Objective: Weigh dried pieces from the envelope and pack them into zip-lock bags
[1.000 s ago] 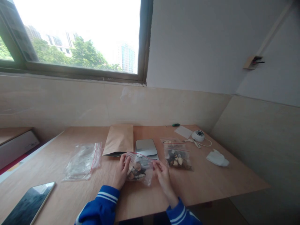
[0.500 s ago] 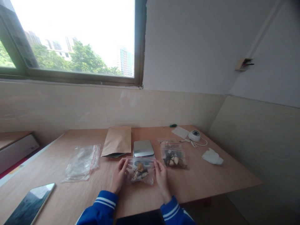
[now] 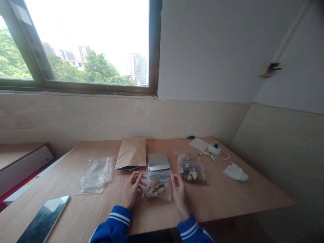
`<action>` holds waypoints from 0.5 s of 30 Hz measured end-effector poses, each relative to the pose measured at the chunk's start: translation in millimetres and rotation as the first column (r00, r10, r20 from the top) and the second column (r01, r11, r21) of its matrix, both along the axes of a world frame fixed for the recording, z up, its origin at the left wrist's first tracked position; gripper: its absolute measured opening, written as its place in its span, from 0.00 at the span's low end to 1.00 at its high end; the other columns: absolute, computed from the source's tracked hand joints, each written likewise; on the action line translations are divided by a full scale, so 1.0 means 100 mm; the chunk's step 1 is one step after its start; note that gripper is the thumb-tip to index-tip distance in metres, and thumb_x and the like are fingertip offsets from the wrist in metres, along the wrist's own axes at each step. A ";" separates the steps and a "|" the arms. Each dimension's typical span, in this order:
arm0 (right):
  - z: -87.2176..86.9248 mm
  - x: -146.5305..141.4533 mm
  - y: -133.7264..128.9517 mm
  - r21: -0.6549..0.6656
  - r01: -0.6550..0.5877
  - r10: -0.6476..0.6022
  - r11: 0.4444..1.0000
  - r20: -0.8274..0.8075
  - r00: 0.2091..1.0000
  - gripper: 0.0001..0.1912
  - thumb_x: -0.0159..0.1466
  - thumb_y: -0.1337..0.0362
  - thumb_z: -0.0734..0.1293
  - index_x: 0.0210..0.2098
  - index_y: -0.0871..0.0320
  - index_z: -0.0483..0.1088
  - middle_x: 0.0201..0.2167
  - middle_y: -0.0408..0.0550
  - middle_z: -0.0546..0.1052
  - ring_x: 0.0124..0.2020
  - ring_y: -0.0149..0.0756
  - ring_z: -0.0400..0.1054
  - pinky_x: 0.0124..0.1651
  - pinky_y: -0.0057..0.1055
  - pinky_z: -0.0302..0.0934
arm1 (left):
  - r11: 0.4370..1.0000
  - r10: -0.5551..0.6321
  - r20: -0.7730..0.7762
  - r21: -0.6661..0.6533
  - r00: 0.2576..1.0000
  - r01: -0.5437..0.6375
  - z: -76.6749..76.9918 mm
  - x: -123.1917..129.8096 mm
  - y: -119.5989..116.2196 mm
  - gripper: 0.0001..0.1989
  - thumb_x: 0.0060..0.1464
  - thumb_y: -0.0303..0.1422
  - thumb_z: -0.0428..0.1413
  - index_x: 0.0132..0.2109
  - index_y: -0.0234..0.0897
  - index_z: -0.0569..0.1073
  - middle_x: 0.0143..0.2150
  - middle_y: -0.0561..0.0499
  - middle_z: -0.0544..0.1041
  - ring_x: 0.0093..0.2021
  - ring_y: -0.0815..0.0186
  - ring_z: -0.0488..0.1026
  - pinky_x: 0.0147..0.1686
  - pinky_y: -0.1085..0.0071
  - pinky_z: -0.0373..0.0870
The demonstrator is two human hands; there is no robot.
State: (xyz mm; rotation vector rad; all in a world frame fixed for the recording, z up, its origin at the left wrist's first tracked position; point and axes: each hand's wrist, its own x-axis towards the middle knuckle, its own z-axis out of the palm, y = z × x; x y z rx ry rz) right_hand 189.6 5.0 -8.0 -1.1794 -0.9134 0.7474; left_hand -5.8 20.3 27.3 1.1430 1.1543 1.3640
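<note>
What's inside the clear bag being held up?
Through the clear bag, a rounded brown piece shows, with smaller pale and dark pieces clustered mostly below it. They overlap, so anything behind the front ones is covered.

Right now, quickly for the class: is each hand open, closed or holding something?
Left hand: closed, holding the left top corner of the bag between the hands.
Right hand: closed, holding its right top corner.
</note>
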 end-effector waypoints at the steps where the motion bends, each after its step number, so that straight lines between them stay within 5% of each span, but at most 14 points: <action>1: 0.00 0.00 -0.01 0.003 0.004 -0.004 1.000 0.008 1.000 0.21 0.57 0.46 0.66 0.34 0.58 0.71 0.31 0.49 0.78 0.35 0.43 0.74 0.37 0.35 0.66 | 1.000 0.013 -0.024 0.021 1.000 -0.012 -0.01 -0.01 0.01 0.20 0.48 0.49 0.56 0.37 0.36 0.67 0.31 0.51 0.75 0.25 0.67 0.74 0.14 0.79 0.60; 8: 0.05 0.01 -0.03 0.015 0.033 -0.034 0.999 0.038 0.999 0.21 0.58 0.46 0.65 0.33 0.59 0.71 0.29 0.49 0.78 0.34 0.41 0.72 0.38 0.35 0.65 | 0.992 0.040 -0.114 0.120 0.993 -0.026 -0.02 -0.04 0.02 0.17 0.52 0.47 0.54 0.37 0.35 0.70 0.33 0.50 0.76 0.29 0.68 0.74 0.23 0.76 0.67; 15: 0.10 -0.04 -0.03 -0.024 -0.090 0.090 0.996 0.008 0.996 0.21 0.54 0.47 0.69 0.34 0.60 0.73 0.31 0.49 0.78 0.33 0.39 0.72 0.38 0.34 0.65 | 0.995 -0.009 -0.082 0.101 0.997 0.017 -0.03 -0.02 0.02 0.19 0.49 0.47 0.57 0.37 0.34 0.72 0.29 0.51 0.74 0.26 0.70 0.72 0.22 0.77 0.65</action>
